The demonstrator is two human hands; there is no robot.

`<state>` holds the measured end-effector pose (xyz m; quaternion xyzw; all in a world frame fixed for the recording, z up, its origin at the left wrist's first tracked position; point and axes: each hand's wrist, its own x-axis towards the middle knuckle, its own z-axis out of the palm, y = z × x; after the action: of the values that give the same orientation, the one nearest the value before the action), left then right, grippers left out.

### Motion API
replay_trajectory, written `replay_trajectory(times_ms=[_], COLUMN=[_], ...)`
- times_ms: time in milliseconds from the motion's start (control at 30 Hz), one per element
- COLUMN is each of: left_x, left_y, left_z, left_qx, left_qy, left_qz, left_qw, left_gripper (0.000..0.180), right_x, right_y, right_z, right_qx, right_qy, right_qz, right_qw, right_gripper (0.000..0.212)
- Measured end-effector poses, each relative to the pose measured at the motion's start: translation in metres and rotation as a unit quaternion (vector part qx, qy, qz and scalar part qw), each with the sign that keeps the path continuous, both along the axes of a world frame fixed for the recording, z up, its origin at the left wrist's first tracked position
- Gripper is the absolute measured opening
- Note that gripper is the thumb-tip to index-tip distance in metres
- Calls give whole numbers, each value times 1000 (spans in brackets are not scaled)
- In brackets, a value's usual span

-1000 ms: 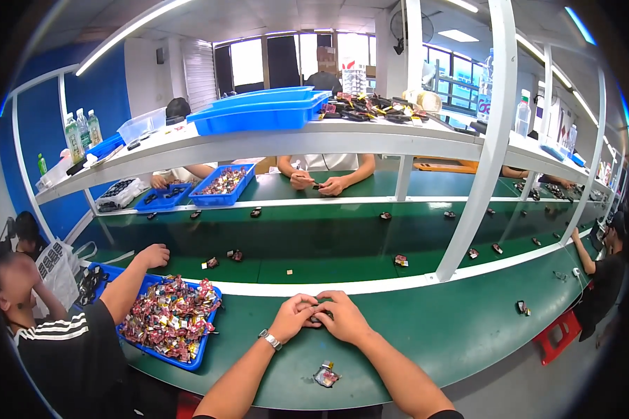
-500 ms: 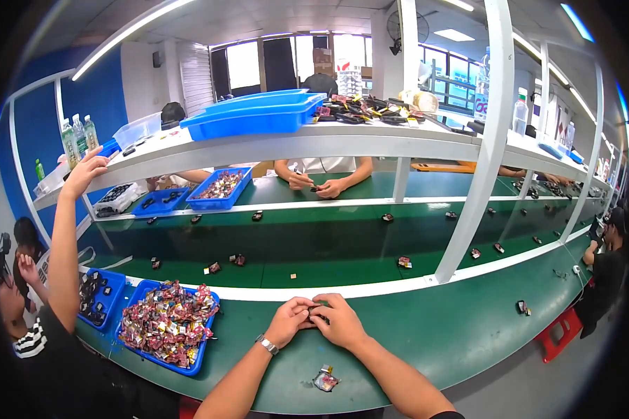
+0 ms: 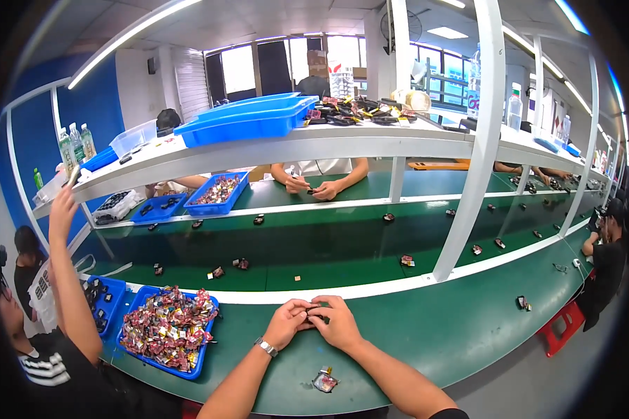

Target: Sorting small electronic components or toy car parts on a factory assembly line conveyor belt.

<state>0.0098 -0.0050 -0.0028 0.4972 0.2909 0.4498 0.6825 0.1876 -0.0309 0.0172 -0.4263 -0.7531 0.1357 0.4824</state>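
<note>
1. Head view: small dark piece [image 3: 311, 313], blackish, mostly hidden by fingers, held over the green table [image 3: 426, 342];
2. left hand [image 3: 286, 325] and right hand [image 3: 337, 324] pinch it between curled fingers;
3. reddish-silver part [image 3: 325, 381], yellow-tabbed, lies nearer the body.

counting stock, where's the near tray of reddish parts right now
In the head view, the near tray sits on the green bench at lower left, just right of the tray of black parts and left of the left hand.
</note>
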Motion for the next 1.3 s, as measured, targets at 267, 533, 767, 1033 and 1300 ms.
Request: replay_trajectory(times_ms=[267,533,767,1033,1300], left_x=[-3,-1,0,-2,-2], left_y=[1,-4,-1,2,1], left_z=[-3,8,4,-4,-1], left_qx=[18,20,13,6,9], left_qy=[-21,-40,-24,-45,-73], left_qz=[24,2,2,16,-9], left_qw=[999,999,1000,999,997], left_gripper=[20,24,24,21,23], right_x=[-9,-5,-4,-6,-4], right_y=[-5,-4,-1,-7,-3], right_z=[8,10,4,20,11], right_qx=[9,61,63,81,89], right_qy=[14,0,5,-16,0], right_qz=[31,-4,-8,24,3], right_qw=[999,998,998,996,996], right_gripper=[17,16,16,18,19])
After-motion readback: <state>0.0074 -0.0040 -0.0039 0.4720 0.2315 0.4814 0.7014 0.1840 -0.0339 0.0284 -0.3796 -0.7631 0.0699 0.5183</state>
